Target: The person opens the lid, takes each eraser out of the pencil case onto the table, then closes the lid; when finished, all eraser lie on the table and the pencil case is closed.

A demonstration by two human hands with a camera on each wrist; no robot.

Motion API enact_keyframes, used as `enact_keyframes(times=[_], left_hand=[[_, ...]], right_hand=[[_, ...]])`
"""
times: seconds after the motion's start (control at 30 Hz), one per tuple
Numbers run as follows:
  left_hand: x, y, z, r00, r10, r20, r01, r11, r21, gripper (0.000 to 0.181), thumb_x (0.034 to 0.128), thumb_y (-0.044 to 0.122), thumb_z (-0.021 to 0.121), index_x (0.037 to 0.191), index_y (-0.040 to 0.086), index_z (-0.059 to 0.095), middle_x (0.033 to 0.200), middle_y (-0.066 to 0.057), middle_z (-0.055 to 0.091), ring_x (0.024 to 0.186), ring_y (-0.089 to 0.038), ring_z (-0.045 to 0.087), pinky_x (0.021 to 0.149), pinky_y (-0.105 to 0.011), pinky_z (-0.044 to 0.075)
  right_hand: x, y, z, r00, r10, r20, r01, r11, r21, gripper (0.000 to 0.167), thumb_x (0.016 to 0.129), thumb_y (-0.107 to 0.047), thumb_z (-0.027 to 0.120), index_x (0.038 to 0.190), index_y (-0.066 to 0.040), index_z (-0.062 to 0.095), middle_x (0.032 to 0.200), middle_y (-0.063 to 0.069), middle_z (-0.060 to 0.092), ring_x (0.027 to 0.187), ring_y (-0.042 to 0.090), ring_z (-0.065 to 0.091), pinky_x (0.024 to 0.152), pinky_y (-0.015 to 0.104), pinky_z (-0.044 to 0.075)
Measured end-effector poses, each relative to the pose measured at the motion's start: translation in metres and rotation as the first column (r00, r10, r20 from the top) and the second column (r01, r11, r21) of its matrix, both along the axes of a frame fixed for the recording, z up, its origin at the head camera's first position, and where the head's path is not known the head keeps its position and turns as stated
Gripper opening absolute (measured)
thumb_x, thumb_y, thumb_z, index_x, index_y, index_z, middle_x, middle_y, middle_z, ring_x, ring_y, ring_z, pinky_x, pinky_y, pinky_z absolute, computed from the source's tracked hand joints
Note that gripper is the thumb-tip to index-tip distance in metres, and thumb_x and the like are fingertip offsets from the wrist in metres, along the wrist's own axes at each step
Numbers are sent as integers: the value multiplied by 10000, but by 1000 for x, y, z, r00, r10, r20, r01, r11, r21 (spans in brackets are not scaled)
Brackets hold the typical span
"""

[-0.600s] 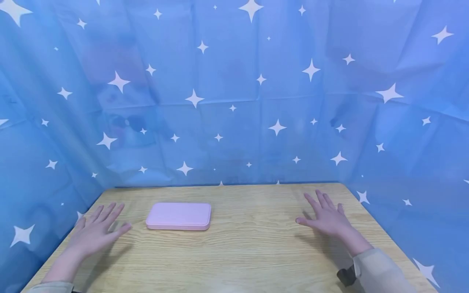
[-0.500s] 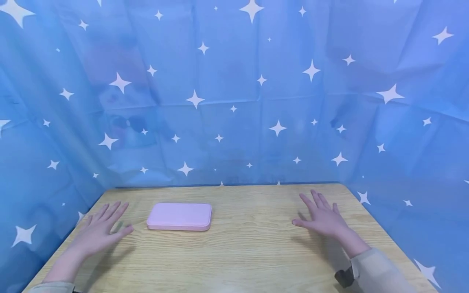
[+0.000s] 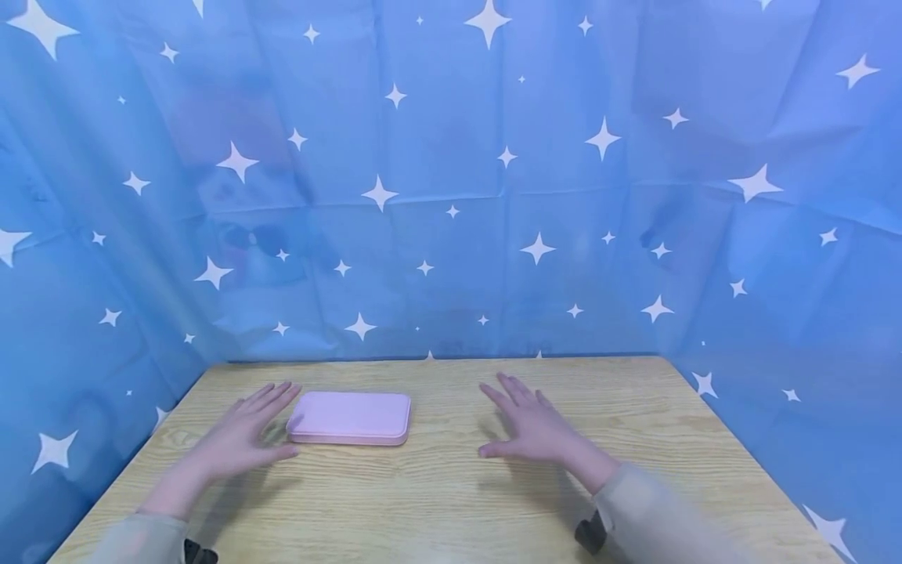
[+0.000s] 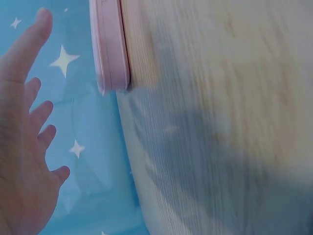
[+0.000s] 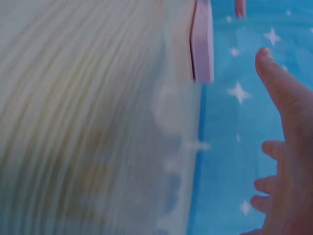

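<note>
Just beside left hand (image 3: 236, 439), pink case (image 3: 350, 417)

And here's the pink rectangular case (image 3: 348, 417), L of ctr in the head view's lower half, lying flat, long sides running approx. L to R. Top's a plain pale lilac-pink, sides a touch deeper pink, corners rounded, body slim. Looks closed, w/ a thin line along its side, seen in the L wrist view. There it's at top, L of ctr, end-on, upper part cut off by the frame edge. R wrist view: top, R of ctr, also cropped.
</note>
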State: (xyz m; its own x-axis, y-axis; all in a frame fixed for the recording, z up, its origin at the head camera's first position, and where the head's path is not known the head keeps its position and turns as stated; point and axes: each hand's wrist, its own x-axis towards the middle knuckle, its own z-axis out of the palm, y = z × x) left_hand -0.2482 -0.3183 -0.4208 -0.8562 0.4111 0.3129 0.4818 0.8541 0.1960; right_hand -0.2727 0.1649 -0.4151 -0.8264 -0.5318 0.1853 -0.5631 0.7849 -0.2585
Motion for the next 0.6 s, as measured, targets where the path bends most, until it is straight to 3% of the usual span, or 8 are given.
enact_keyframes(times=[0.3, 0.47, 0.6], left_hand=[[-19, 18, -8, 999, -41, -6, 40, 999, -14, 960, 759, 593, 732, 1509, 127, 354, 1513, -162, 363, 1369, -411, 326, 1031, -716, 222], [-28, 25, -11, 999, -51, 17, 51, 999, -16, 991, 731, 634, 728, 1504, 130, 365, 1512, -145, 370, 1369, -406, 331, 1051, -701, 207], [-35, 31, -11, 998, -55, 40, 56, 998, -26, 1012, 711, 661, 726, 1498, 129, 378, 1508, -135, 383, 1372, -398, 334, 1057, -699, 194]], right_hand=[[-13, -76, -15, 988, 133, 74, -130, 990, -46, 1049, 738, -695, 672, 1547, -176, 252, 1598, 139, 158, 1441, 343, 203, 1107, 571, 261], [-25, -110, -27, 985, 132, 114, -122, 989, -88, 1036, 735, -664, 705, 1545, -196, 260, 1597, 102, 191, 1426, 311, 261, 1096, 541, 306], [-29, -130, -28, 983, 130, 131, -115, 986, -119, 1023, 733, -628, 737, 1535, -173, 294, 1585, 111, 228, 1425, 300, 269, 1087, 548, 320]])
